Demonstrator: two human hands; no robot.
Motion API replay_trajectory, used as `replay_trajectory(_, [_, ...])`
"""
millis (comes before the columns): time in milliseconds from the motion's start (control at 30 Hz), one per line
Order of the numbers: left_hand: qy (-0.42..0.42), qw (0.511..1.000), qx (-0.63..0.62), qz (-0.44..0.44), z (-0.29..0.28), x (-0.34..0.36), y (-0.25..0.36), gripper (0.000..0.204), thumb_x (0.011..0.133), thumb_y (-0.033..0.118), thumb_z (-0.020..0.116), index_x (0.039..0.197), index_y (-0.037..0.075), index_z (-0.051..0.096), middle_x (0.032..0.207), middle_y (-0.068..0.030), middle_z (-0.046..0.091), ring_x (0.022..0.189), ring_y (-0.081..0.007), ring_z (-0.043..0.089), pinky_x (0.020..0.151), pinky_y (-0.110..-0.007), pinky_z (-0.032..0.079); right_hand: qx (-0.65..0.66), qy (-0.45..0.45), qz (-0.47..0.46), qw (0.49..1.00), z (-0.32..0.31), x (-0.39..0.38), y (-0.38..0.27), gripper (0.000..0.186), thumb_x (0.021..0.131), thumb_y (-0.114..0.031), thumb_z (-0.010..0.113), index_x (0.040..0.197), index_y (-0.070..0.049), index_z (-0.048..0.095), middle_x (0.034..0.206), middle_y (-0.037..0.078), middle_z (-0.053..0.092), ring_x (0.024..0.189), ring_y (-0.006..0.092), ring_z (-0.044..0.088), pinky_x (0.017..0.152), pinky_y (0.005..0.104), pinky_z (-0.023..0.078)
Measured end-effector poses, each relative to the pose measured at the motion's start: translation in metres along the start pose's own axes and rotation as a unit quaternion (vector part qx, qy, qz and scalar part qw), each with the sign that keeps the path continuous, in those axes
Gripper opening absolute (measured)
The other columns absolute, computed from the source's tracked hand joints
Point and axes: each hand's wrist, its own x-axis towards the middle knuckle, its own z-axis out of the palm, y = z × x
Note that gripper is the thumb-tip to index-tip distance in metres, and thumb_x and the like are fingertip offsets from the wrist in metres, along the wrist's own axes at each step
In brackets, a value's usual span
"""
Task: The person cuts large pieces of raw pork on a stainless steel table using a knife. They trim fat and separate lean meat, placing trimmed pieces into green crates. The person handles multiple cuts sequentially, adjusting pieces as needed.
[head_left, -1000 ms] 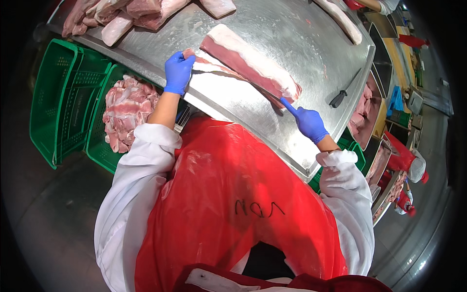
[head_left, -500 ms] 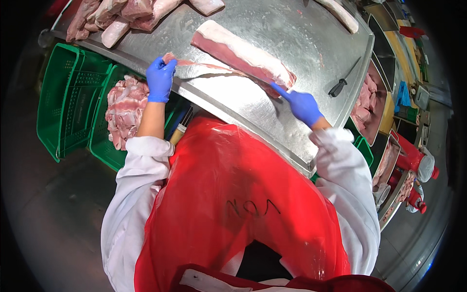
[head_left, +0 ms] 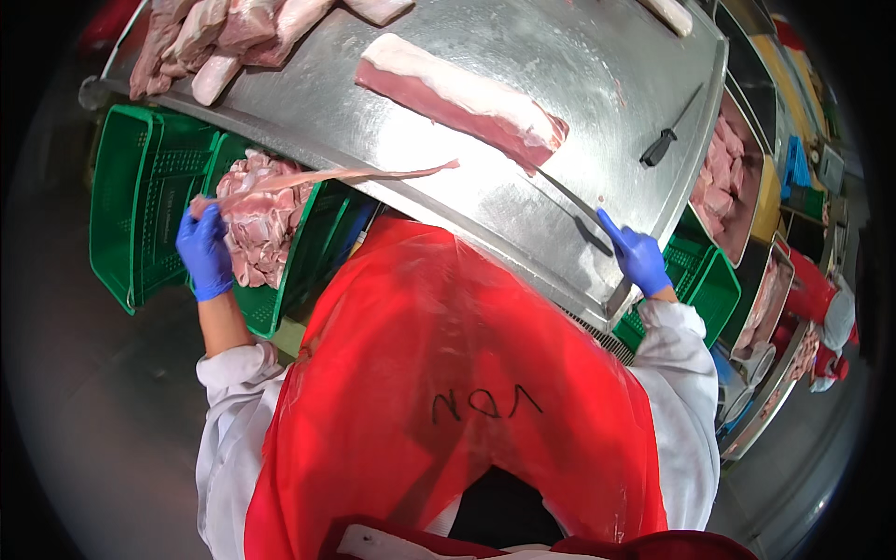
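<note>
My left hand, in a blue glove, grips one end of a long thin strip of meat. The strip stretches over the green crate of trimmings, its far end above the table's near edge. My right hand, also blue-gloved, is closed round a knife with the index finger stretched along it; the handle is hidden in the hand. Its blade points left toward the near right end of the meat slab. That slab lies on the steel table with a white fat layer on its far side and pink flesh facing me.
Large meat pieces are heaped at the table's far left. A black-handled sharpening steel lies at the right on the steel table. Green crates stand at the left, another crate at the right. Beyond is a meat-filled tray.
My left hand has moved left and down, carrying the strip off the slab and over the crate. My right hand has drawn the knife back to the right, away from the slab.
</note>
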Motion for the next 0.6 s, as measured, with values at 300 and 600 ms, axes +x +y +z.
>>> replay_trajectory(300, [0.179, 0.984, 0.024, 0.009, -0.151, 0.048, 0.023, 0.006, 0.092, 0.01, 0.065, 0.097, 0.009, 0.062, 0.081, 0.0058, 0.051, 0.066, -0.0025, 0.039, 0.057, -0.022, 0.031, 0.34, 0.169, 0.204, 0.902, 0.05, 0.086, -0.068, 0.074, 0.09, -0.007, 0.059, 0.155, -0.028, 0.031, 0.086, 0.008, 0.068, 0.065, 0.0201, 0.064, 0.065, 0.0324, 0.053])
replay_trajectory(600, [-0.169, 0.822, 0.529, 0.125, -0.092, 0.209, -0.091, 0.062, 0.085, 0.024, 0.074, 0.133, -0.006, 0.049, 0.129, -0.0269, 0.057, 0.119, -0.0359, 0.057, 0.102, -0.042, 0.045, 0.615, 0.193, 0.427, 0.634, 0.052, 0.148, -0.074, 0.082, 0.091, -0.001, 0.057, 0.158, -0.03, 0.019, 0.068, 0.005, 0.064, 0.053, 0.0092, 0.057, 0.05, 0.0256, 0.048])
